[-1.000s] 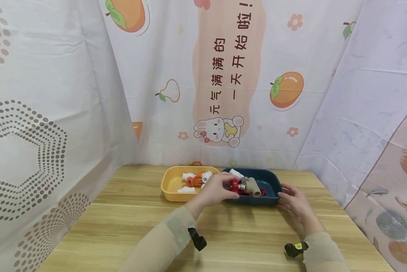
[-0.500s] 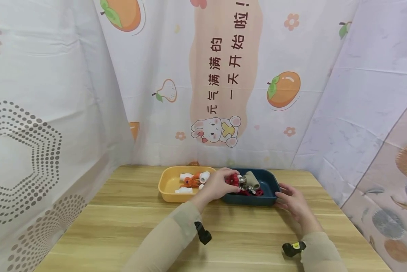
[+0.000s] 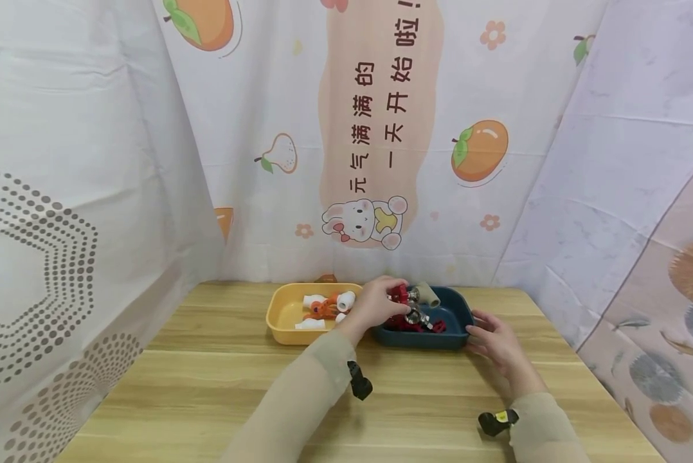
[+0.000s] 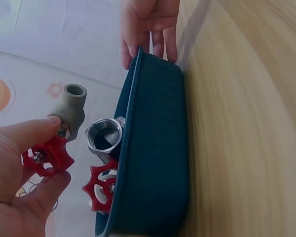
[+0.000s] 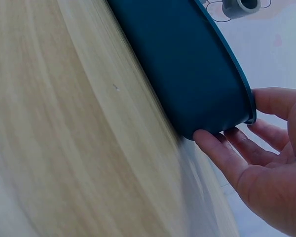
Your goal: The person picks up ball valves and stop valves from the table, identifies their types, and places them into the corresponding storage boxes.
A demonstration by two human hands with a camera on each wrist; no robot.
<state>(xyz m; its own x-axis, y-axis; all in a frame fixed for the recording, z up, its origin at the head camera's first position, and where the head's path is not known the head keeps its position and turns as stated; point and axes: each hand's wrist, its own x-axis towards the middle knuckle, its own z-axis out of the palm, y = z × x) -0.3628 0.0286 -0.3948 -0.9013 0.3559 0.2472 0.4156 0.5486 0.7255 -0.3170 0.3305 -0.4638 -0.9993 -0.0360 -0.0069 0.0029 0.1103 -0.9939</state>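
Observation:
My left hand (image 3: pixel 375 307) pinches the red handwheel (image 4: pixel 56 155) of a stop valve between thumb and fingers. The valve's grey-green pipe body (image 4: pixel 71 111) points away from the hand, over the dark blue bin (image 4: pixel 158 143). Inside that bin, close beside the held valve, lies a metal valve (image 4: pixel 104 136) with its round threaded mouth showing. Another red handwheel (image 4: pixel 101 190) shows at the rim below it. My right hand (image 3: pixel 499 341) touches the bin's right end from outside, its fingertips (image 5: pixel 207 137) against the end wall and one digit at the rim.
A yellow bin (image 3: pixel 285 335) stands just left of the blue one, holding white pipe fittings (image 3: pixel 310 324) and an orange piece (image 3: pixel 323 308). Both bins sit at the back of the wood-grain table (image 3: pixel 416 411), before a printed curtain (image 3: pixel 300 212).
My left hand has lifted the valve up and back, so its pipe body sits higher and the metal valve beneath shows more. The right hand stays at the bin's end. The head view shifts slightly.

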